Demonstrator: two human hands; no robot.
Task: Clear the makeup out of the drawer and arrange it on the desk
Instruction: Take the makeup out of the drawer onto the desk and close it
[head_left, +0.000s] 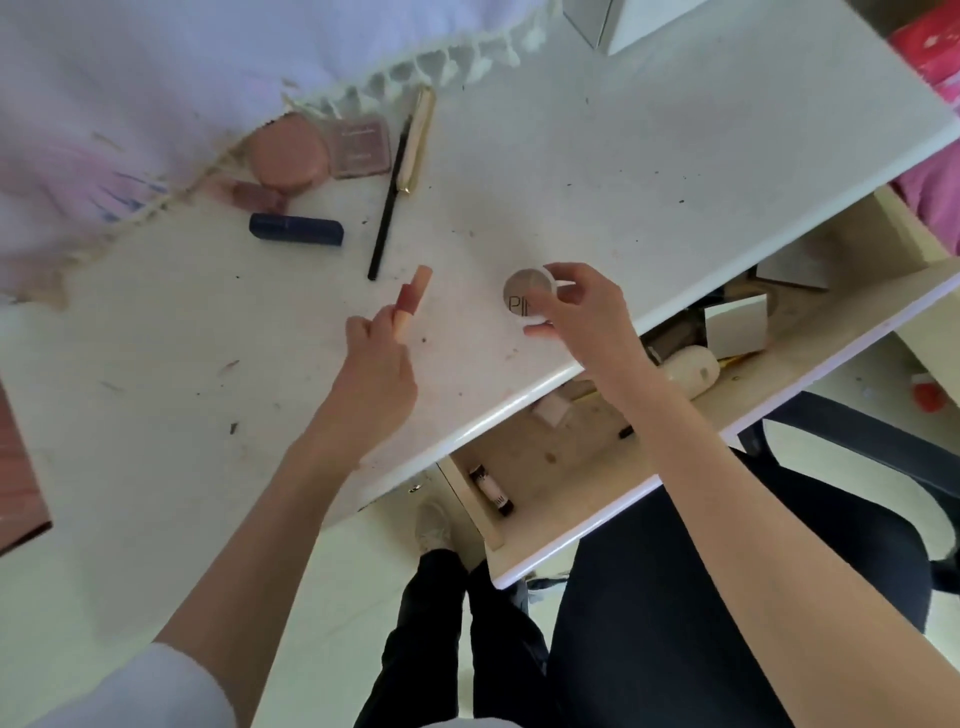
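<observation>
White desk (597, 171): left hand (376, 364) pinches lip tube (410, 293); right hand (582, 306) grips round compact (524, 299), just above open drawer (561, 457).

A white fringed cloth (156, 78) lies over the far left of the scene, its tasselled edge running diagonally, with pink and blue marks on its left part. A pale box (618, 21) stands at the top edge. Red and pink fabric (930, 57) shows at the upper right. Below, a black office chair (857, 457) stands on the pale floor (322, 597). A reddish-brown surface (21, 467) cuts in at the left edge. A small red object (930, 397) lies on the floor at right.
</observation>
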